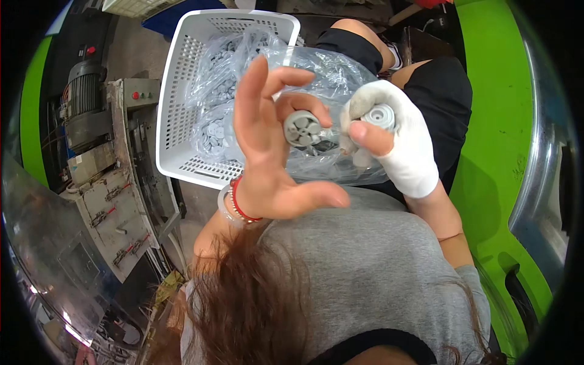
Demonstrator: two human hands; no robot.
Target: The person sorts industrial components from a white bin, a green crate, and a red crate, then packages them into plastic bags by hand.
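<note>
- The left hand (267, 152) pinches a round grey plastic part with spokes (302, 128) between bent fingertips; the index and thumb stand apart from it. The pinch covers only the rim, so the part could slip and drop toward the lap.
- The right hand (389, 143), in a white glove with the thumb tip bare, is closed on a second grey ringed disc (381, 115), pressed by the thumb against the gloved fingers. The glove cloth may lessen feel, so a loose clamp might go unnoticed.
- Both parts are held just apart from each other above a clear plastic bag (316, 73) of like grey pieces. The bag lies half in a white perforated basket (182, 91) and half over the person's knees; its film is slack, and a nudge from either wrist could spill pieces.
- The basket sits beside a grey machine bench (115, 182), its near corner seemingly unsupported; a push could probably tip it.
- Loose hair (243, 292) hangs below the hands and may screen the view.
</note>
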